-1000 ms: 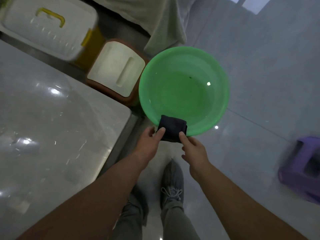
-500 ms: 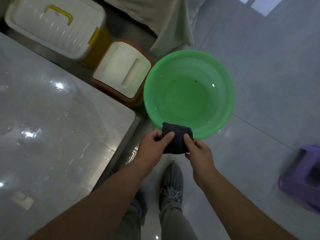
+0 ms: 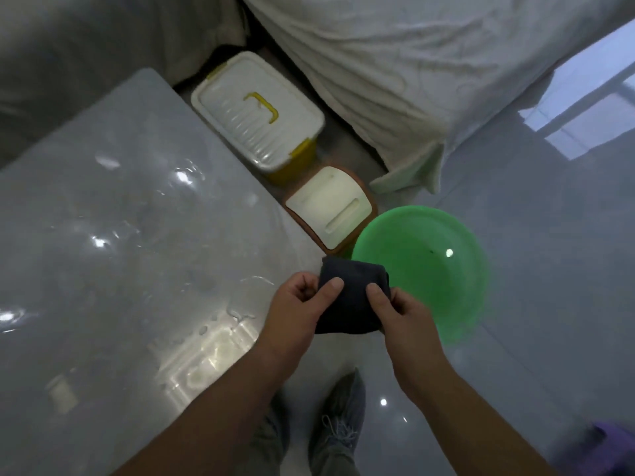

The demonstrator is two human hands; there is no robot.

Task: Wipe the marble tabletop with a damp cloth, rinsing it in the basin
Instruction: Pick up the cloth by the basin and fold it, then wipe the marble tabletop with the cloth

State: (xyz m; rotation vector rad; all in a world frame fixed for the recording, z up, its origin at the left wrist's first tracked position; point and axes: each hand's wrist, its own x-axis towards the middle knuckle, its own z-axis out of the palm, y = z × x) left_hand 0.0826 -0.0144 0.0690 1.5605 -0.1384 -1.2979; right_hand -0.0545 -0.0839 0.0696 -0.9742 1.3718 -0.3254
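Marble tabletop [image 3: 120,235] wet | left hand [image 3: 295,312], right hand [image 3: 403,316] both pinch cloth [image 3: 354,298] | near basin [image 3: 446,297]

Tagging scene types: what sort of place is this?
Probably a room in a home, perhaps a bedroom: a white sheet draped over furniture, a lidded plastic storage box on the glossy tiled floor, and a green basin beside the marble tabletop.

Your left hand [image 3: 295,304] and right hand [image 3: 402,314] pinch the folded dark cloth [image 3: 354,297]. It hangs between the wet marble tabletop [image 3: 120,252] and the green basin [image 3: 429,269].
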